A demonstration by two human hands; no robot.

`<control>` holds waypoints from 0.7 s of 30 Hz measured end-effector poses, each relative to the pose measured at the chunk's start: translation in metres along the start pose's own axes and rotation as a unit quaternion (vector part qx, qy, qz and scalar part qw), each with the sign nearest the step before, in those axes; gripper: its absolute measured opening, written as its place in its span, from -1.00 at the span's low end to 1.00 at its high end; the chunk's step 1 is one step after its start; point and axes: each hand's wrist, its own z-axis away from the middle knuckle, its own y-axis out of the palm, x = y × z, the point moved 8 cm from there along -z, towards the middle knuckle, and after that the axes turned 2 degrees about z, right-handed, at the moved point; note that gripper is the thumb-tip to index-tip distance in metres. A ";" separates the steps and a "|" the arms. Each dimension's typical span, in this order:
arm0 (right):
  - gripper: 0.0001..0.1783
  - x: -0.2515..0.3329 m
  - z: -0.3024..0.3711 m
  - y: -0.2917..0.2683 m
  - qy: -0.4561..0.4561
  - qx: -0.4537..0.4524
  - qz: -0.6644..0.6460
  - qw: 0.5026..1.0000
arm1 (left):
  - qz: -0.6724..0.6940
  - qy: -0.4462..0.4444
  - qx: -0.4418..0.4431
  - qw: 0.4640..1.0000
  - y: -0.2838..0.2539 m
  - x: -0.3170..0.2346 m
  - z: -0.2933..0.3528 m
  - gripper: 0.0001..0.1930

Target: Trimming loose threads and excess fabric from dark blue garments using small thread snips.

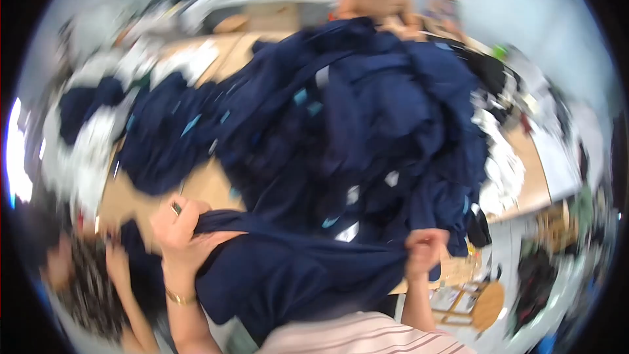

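A navy blue garment (295, 275) is stretched between my two hands, close in front of my body. My left hand (180, 226) is closed around its edge at one end; a ring and a gold-coloured bracelet show on that arm. At the other end my right hand (426, 248) pinches the cloth. What kind of garment it is, the folds do not show. Just beyond it rises a big heap of navy garments (367, 105) with small white and light blue tags, spread over the wooden table (209, 187).
White cloth (501, 170) lies right of the heap, and more white cloth (98, 151) at the left. A co-worker (92, 288) sits close on my left. Two people (377, 0) are across the table. A round wooden stool (488, 305) stands at the lower right.
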 end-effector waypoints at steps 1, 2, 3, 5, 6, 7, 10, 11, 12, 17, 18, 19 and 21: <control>-0.74 0.002 0.004 0.022 -0.018 0.084 0.183 0.979 | 0.009 -0.075 0.066 0.995 0.058 0.031 0.011 -0.57; -0.69 -0.007 0.012 0.040 0.008 0.127 0.208 0.970 | 0.047 -0.066 0.101 0.992 0.089 0.041 0.021 -0.61; -0.66 -0.033 0.030 0.049 0.075 0.165 0.180 0.967 | 0.030 -0.063 0.108 0.992 0.102 0.036 0.027 -0.68; -0.67 -0.046 0.056 0.052 0.066 0.201 0.225 0.951 | 0.127 -0.111 0.163 0.972 0.132 0.029 0.042 -0.71; -0.65 -0.049 0.065 0.052 0.060 0.218 0.256 0.940 | 0.190 -0.111 0.175 0.960 0.144 0.023 0.048 -0.70; -0.64 -0.051 0.070 0.052 0.060 0.228 0.277 0.932 | 0.228 -0.105 0.196 0.948 0.157 0.020 0.053 -0.71; -0.66 -0.048 0.073 0.056 0.109 0.215 0.260 0.935 | 0.263 -0.149 0.250 0.920 0.171 0.021 0.076 -0.76; -0.66 -0.043 0.068 0.062 0.106 0.219 0.255 0.936 | 0.271 -0.180 0.271 0.906 0.173 0.022 0.084 -0.76; -0.66 -0.042 0.064 0.065 0.102 0.215 0.252 0.938 | 0.272 -0.194 0.272 0.903 0.172 0.022 0.089 -0.80; -0.69 -0.035 0.051 0.089 0.111 0.235 0.198 0.945 | 0.252 -0.189 0.256 0.914 0.158 0.036 0.114 -0.82; -0.69 -0.031 0.047 0.091 0.113 0.224 0.187 0.950 | 0.241 -0.209 0.242 0.916 0.151 0.042 0.119 -0.82; -0.68 -0.029 0.047 0.090 0.134 0.210 0.182 0.951 | 0.231 -0.243 0.241 0.911 0.146 0.050 0.124 -0.83; -0.75 -0.019 0.041 0.075 0.148 0.165 0.182 0.958 | 0.168 -0.228 0.200 0.938 0.125 0.047 0.114 -0.86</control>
